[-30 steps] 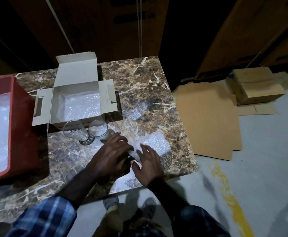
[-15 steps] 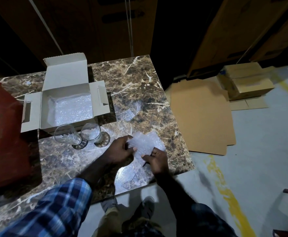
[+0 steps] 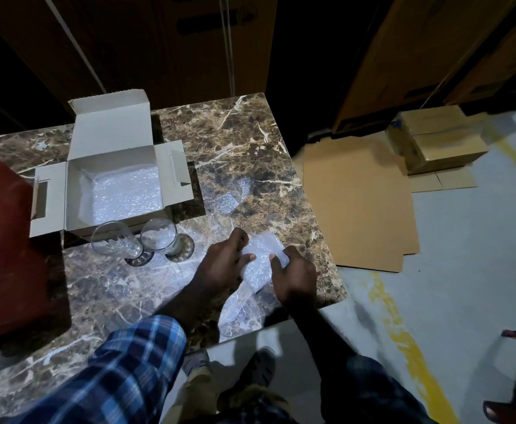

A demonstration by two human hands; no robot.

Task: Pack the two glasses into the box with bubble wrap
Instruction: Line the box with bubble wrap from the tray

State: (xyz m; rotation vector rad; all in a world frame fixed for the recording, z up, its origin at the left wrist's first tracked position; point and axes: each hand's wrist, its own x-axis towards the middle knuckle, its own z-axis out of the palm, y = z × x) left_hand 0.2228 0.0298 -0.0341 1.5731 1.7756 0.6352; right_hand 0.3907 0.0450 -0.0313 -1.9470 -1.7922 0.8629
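Head view. Marble-patterned tabletop, brown with pale veins, glossy. Near its right front corner, small sheet of bubble wrap, clear and dimpled, folded into a thick pad and lifted a little off the surface. Left hand gripping its left edge, thumb on top and fingers curled underneath. Right hand pinching its right edge, thumb pressed on top. Plaid sleeve on the left forearm.

Left of the hands, two glasses: clear, footed, tumbler-shaped, standing upright just beside each other, close against the front wall of the box. Box of grey-white cardboard, square, lid flap standing up at the back, side flaps spread flat to left and right. Inside, only a layer of bubble wrap lining the bottom. Another clear sheet lying flat on the table beneath and around the hands.

Far left, red bin, plastic-looking, holding more bubble wrap.

On the floor to the right, flat brown cardboard sheets and closed brown cartons.
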